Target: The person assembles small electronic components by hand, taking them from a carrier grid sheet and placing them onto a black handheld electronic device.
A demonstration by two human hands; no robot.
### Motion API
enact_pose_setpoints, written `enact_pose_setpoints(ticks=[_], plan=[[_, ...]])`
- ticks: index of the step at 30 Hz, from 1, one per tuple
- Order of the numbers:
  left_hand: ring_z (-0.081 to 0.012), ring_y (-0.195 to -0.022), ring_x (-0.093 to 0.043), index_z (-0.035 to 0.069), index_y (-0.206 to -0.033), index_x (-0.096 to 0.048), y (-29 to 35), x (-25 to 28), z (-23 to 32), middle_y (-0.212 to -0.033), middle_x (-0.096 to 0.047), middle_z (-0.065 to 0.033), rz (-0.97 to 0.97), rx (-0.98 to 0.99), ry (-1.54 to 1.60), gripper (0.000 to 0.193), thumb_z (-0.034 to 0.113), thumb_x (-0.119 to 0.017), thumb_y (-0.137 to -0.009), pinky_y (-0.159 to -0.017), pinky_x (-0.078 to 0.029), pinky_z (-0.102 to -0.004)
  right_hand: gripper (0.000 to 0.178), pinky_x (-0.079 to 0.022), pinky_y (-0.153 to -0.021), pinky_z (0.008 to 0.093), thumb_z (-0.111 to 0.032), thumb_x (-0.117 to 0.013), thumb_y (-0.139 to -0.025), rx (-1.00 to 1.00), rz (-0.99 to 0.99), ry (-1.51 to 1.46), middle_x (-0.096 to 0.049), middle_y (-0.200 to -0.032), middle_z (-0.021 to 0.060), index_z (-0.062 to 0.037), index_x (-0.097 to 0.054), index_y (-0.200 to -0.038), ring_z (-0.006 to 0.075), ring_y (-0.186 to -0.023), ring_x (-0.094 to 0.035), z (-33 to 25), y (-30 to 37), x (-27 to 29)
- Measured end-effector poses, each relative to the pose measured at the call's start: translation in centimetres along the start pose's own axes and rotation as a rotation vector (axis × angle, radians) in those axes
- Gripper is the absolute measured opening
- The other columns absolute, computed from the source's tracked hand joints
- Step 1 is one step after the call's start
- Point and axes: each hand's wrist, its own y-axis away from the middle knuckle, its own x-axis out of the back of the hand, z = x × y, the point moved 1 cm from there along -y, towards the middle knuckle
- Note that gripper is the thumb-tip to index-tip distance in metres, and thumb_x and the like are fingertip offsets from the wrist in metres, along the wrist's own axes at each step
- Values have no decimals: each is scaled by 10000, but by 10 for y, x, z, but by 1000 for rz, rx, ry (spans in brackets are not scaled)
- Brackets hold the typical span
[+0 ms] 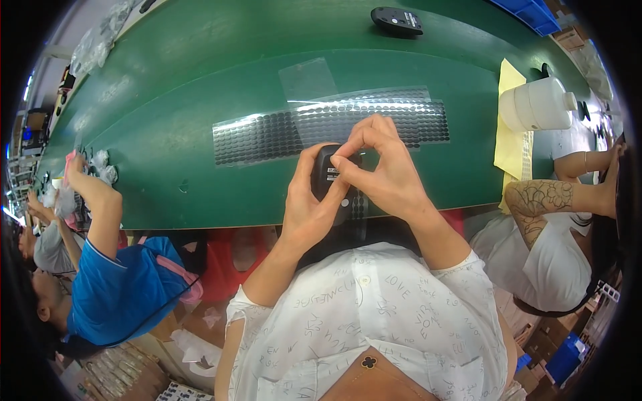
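In my left hand [302, 206] I hold a black computer mouse [326, 177], underside up, close to the table's front edge. Its underside carries a small white label and a pale round spot. The fingers and thumb of that hand close round its sides. Over the mouse's far end, my right hand [386, 167] pinches thumb and forefinger together; whatever lies between the tips is too small to make out. Just beyond my hands, clear sheets of small dark round stickers [257, 139] lie overlapping on the green table [180, 87].
Another black mouse [397, 22] lies underside up at the far side. To the right, a white plastic bottle [537, 105] lies on yellow paper [508, 150]. A blue bin [528, 15] stands at the far right. Co-workers sit on both sides, a blue sleeve [100, 281] at left.
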Motion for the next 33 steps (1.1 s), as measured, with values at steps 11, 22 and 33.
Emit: enact_pose_setpoints(ticks=[11,22,33], plan=[[-121,-976,-600,2,-1264,-511,2,5,-2,-1099,-610,-74,13,45,86,368,42,-650,-925,-831,-510,-263,176,-452,-835,302,-133,-737,-846,-119,115,-316,-593,-989,46,-30,-645,-955,146,-902,-550,6,5,-18],[-126,-994,-600,-4,-1265,-506,3,13,0,-1113,-604,-78,-18,105,223,376,39,-658,-924,-869,-501,-263,174,-440,-841,275,-115,-665,-914,-188,113,-469,-620,-1058,34,-34,-659,-1069,115,-930,-558,29,2,-11],[-122,-1026,-599,-14,-1279,-505,-1,13,4,-1135,-615,-86,68,261,591,426,17,-688,-895,-894,-497,-266,203,-471,-798,229,-93,-610,-970,-133,128,-300,-602,-1141,41,-42,-642,-1163,83,-973,-565,24,6,-10]])
